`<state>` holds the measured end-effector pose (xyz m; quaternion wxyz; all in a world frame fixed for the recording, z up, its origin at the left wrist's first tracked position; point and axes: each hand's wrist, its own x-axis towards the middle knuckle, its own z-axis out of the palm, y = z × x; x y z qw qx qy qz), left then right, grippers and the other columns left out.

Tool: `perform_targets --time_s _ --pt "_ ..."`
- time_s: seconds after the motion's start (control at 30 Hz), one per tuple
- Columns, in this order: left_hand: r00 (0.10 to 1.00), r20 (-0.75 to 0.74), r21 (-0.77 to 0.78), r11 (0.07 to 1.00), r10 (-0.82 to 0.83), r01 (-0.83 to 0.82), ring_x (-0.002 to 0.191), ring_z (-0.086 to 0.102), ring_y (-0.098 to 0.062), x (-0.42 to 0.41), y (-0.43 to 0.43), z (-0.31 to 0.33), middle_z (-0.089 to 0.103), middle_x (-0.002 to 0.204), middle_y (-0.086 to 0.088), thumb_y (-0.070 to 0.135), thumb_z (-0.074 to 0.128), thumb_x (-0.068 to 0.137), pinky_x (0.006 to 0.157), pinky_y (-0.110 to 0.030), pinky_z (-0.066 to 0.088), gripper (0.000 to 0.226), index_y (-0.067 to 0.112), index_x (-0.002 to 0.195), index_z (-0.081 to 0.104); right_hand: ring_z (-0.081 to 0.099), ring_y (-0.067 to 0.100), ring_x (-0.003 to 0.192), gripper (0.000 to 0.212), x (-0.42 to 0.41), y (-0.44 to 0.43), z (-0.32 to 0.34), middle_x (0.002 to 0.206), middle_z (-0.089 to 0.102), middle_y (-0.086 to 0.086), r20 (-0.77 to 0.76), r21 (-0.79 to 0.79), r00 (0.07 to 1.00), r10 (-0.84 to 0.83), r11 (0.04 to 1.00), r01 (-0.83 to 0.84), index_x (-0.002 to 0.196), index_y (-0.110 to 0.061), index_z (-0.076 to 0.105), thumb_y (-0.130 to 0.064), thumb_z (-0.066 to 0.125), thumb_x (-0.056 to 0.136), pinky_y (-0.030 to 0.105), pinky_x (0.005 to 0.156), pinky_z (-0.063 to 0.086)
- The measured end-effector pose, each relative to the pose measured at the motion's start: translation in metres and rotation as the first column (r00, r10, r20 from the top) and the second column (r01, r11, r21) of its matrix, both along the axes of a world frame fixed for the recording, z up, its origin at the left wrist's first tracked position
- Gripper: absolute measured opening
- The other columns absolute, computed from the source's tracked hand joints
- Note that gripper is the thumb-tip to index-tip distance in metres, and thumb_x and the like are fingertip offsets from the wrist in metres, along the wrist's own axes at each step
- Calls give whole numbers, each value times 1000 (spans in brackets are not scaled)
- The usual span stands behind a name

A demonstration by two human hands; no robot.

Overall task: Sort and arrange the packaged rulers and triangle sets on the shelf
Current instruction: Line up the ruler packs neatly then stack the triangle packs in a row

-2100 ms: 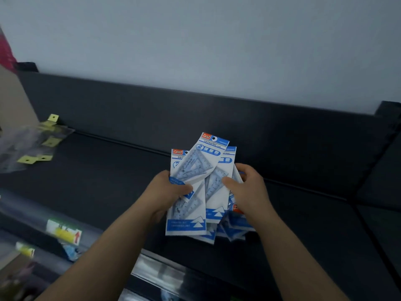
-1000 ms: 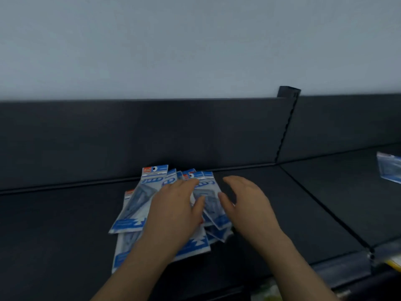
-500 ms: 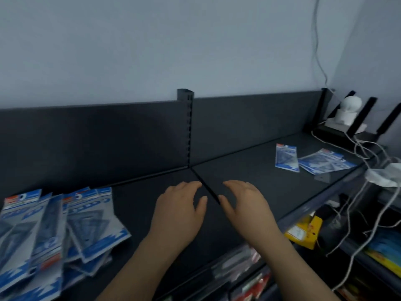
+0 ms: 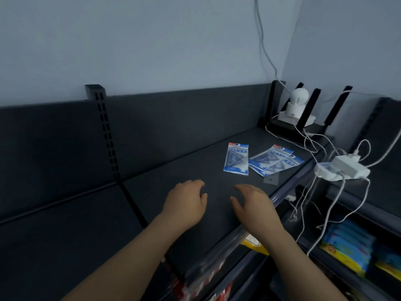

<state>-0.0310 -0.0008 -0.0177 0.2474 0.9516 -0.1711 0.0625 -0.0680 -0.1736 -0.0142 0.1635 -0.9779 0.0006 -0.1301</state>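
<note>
On the dark shelf [image 4: 173, 183], three blue-and-white triangle set packs lie flat at the right end. One pack [image 4: 236, 158] lies alone; two overlapping packs [image 4: 272, 160] fan out just right of it. My left hand [image 4: 186, 203] and my right hand [image 4: 253, 203] hover side by side above the shelf, nearer to me than the packs, fingers loosely spread, holding nothing. The pile of packs I set down earlier is out of view to the left.
A white camera [image 4: 297, 103] on a black router stands in the back right corner. White cables and a power adapter [image 4: 345, 168] hang over the shelf's right end. A slotted upright [image 4: 104, 131] splits the back panel. Lower shelves hold coloured packages [image 4: 347, 246].
I laid the fanned pile of packs down on the shelf and let go. My view and both empty hands then moved right, bringing the three packs at the right end closer.
</note>
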Motion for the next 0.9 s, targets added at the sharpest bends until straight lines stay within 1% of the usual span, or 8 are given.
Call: perform_targets --time_s 0.1,0.23,0.4,0.5,0.6,0.7,0.83,0.9 --pt "998 -54 -16 1000 -27 26 105 55 -16 33 -19 -7 58 117 -3 29 47 97 89 -33 48 31 15 124 54 50 21 121 38 23 -23 -7 130 57 5 -14 3 997 -76 997 76 129 -11 55 -30 51 96 29 102 37" --pt "993 -102 -61 997 -53 46 116 49 -18 76 -46 -15 52 127 -4 30 48 96 97 -30 43 42 17 137 45 40 22 132 47 58 -53 -14 144 45 6 -31 -2 984 -174 985 174 139 -12 45 -33 48 97 31 109 31" --pt "992 -113 -90 995 -56 46 131 33 -24 120 -79 -30 37 146 -3 38 46 97 108 -35 33 56 18 147 30 15 26 146 59 99 -90 -22 159 17 10 -101 -139 952 -288 952 273 150 -15 22 -40 39 99 37 119 12" --pt "998 -49 -27 999 -43 42 133 30 -24 140 -92 -35 33 149 -1 44 42 97 107 -37 30 58 22 148 26 13 25 147 57 117 -106 -26 159 16 8 -142 -212 943 -301 940 268 151 -19 21 -44 29 101 40 120 9" --pt "999 -2 0 999 -43 43 133 30 -23 157 -102 -37 35 147 2 48 39 97 107 -38 27 58 26 148 25 18 21 146 49 128 -114 -26 158 23 5 -144 -255 965 -220 950 179 148 -21 27 -38 25 102 39 119 10" --pt "1000 17 -13 1000 6 -6 132 31 -22 170 -111 -36 37 146 2 52 36 96 107 -38 25 58 26 147 26 26 16 143 44 132 -116 -28 154 32 1 -95 -272 993 -70 961 42 144 -24 36 -30 31 101 35 118 10" --pt "999 25 14 999 44 -44 137 28 -20 178 -115 -39 35 150 5 59 37 92 111 -38 21 65 26 148 25 37 10 137 44 130 -113 -29 145 46 -4 -60 -119 984 170 977 -176 130 -24 53 -20 40 89 28 115 12" --pt "999 31 15 999 32 -32 138 27 -19 178 -114 -42 33 151 6 59 39 92 112 -37 20 68 26 149 23 40 7 135 42 128 -112 -30 141 51 -5 -63 -17 970 236 971 -237 120 -24 58 -16 39 83 29 117 13"
